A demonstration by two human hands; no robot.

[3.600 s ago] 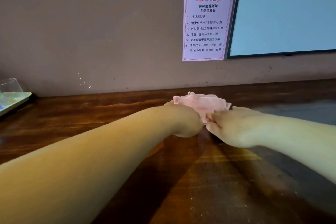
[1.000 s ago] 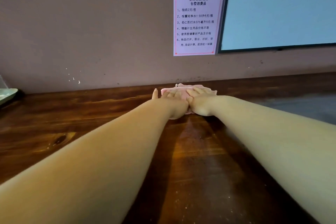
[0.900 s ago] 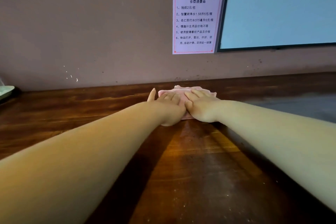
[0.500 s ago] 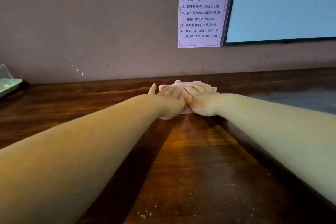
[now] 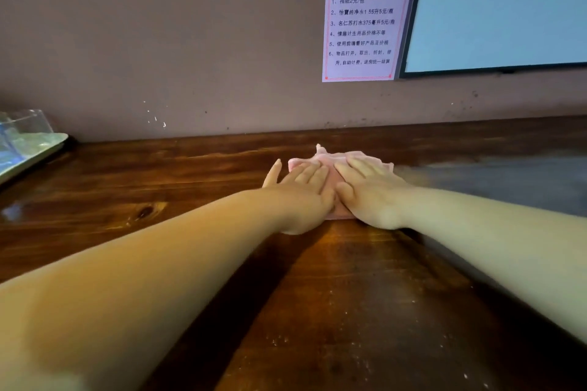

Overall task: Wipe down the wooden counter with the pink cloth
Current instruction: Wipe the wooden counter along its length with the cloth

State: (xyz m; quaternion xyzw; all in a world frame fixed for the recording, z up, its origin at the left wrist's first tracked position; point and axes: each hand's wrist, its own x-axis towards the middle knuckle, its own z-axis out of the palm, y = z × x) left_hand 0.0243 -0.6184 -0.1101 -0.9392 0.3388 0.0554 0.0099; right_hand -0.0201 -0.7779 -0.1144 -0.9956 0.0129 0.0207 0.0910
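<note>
Pink cloth [image 5: 355, 158]: bunched flat on the wooden counter [image 5: 197, 174], near the back wall [image 5: 158, 41]. Left hand [image 5: 301, 197] and right hand [image 5: 371, 197]: side by side, touching, fingers straight, pressing the cloth down. Tray [image 5: 31, 149]: far left. Printed notice [image 5: 362, 16]: on the wall, beside a screen [image 5: 502, 6].

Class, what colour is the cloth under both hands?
Pale pink cloth, seen in the head view.

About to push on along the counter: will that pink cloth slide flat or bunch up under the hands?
The crumpled pink cloth looks soft and floppy, its far edge ruffled, so it will probably bunch. The left hand and right hand press flat on it, which should hold it. The glossy wooden counter likely lets it slide easily.
</note>
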